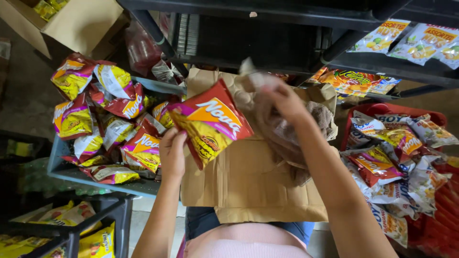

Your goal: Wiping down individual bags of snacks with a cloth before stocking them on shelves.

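Head view: left hand fingers grasping red-yellow snack packet above cardboard sheet, right hand clenched on brown cloth; many packets already fill grey tray and red basket.

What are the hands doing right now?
Left hand: closed on a red and yellow snack packet.
Right hand: closed on a brown cloth.

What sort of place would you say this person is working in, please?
Probably a small shop or its stockroom. Dark metal shelving carries rows of snack bags, a grey tray and a red basket are heaped with more, and the left hand holds a red-and-yellow snack packet above a cardboard box.
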